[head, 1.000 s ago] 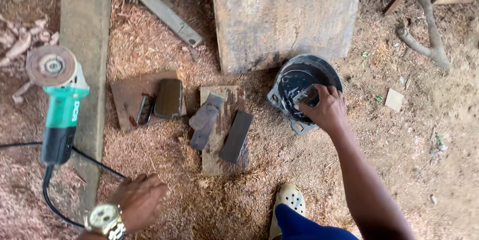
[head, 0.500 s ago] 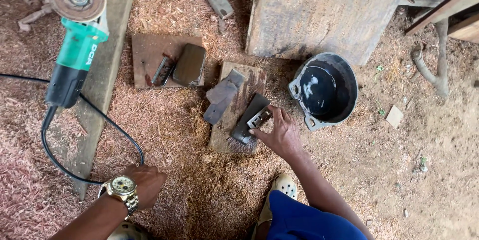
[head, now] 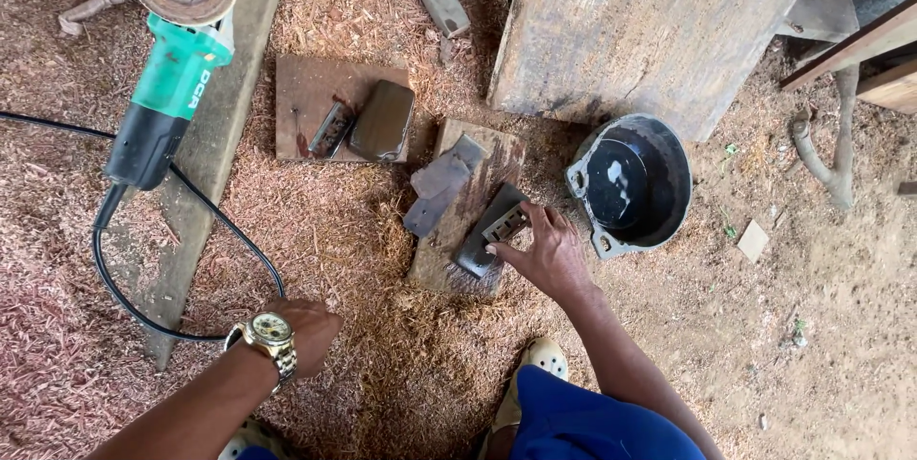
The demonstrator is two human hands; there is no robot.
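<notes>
Right hand [head: 549, 255]: fingertips pressed on a small flat metal blade [head: 503, 223]; grip loose, fingers spread, not closed around it.
Metal blade: lies on a dark sharpening stone [head: 485, 235], directly under the right fingertips.
Stone's support: small wooden block [head: 449, 250] on the sawdust floor, left of the right hand.
Grey flat pieces [head: 437, 191]: on the same block, just beyond the stone.
Black basin [head: 638, 183]: just right of the right hand; holds dark liquid with a pale glint.
Left hand [head: 304, 331]: resting on the sawdust, holding nothing; whether curled or flat cannot be told; wristwatch [head: 268, 334] worn.
Angle grinder [head: 170, 59]: green, on a plank well beyond the left hand, cable [head: 172, 259] looping toward it.
</notes>
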